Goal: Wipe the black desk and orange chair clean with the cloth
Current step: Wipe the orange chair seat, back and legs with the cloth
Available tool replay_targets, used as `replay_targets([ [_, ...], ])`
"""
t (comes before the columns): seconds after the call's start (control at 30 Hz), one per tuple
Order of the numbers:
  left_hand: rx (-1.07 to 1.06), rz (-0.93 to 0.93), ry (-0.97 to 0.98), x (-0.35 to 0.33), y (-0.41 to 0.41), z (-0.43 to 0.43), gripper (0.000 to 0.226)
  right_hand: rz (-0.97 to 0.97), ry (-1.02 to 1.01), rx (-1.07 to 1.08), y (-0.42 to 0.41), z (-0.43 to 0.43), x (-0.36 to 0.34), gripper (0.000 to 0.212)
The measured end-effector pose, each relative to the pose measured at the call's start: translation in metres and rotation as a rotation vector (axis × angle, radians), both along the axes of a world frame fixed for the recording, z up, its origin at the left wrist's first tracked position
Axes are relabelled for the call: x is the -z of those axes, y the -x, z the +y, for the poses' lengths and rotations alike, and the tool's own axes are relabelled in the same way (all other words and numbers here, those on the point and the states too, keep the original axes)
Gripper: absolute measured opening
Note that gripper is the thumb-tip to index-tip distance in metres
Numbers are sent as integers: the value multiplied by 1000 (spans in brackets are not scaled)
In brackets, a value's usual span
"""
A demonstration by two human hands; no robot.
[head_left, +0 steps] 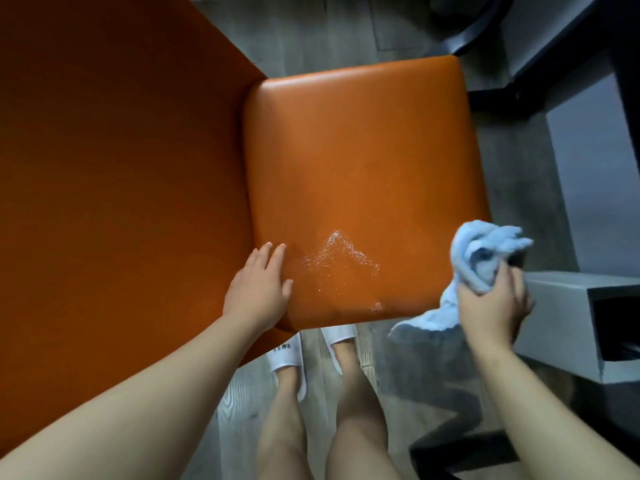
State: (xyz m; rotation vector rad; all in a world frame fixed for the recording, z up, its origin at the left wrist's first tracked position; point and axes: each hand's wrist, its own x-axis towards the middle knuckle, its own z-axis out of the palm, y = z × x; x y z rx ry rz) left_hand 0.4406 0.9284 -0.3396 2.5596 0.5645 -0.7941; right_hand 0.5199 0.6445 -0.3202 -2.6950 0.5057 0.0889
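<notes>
The orange chair fills the left and middle of the view, its padded seat (360, 161) facing up and its backrest (114, 174) at the left. White crumbs or droplets (337, 254) lie on the seat near its front edge. My left hand (258, 289) rests flat on the seat's near left corner, fingers apart, holding nothing. My right hand (493, 306) is closed on a bunched light blue cloth (481, 258), held just off the seat's near right corner. The black desk is not clearly in view.
A grey box-shaped piece of furniture (568, 320) stands close to my right hand. Dark furniture legs and a base (491, 32) sit at the top right. My legs and white slippers (287, 358) are below the seat on the grey wood floor.
</notes>
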Motion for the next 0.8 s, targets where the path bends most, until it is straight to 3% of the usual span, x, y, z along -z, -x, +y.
replay_targets([
  [0.1,-212,26,29,-2,-1,-4,63,161,61,167,-23,-2,0,43],
  [0.2,-387,43,88,-3,0,-9,60,231,33,-167,5,41,8,49],
  [0.27,-433,54,130,-3,1,-11,59,220,-123,-392,25,65,13,54],
  [0.3,-438,58,145,-3,0,-11,59,171,-204,-397,25,71,10,52],
  [0.43,-497,52,184,-1,-3,-12,60,-153,-221,-133,-46,57,3,54],
  [0.57,-550,86,158,-1,-7,-12,58,61,9,81,-120,49,13,65],
  [0.7,-611,74,198,1,-10,-5,56,230,122,-321,-80,86,28,78],
  [0.8,-712,55,277,1,-11,0,55,289,30,-717,-29,102,30,76],
])
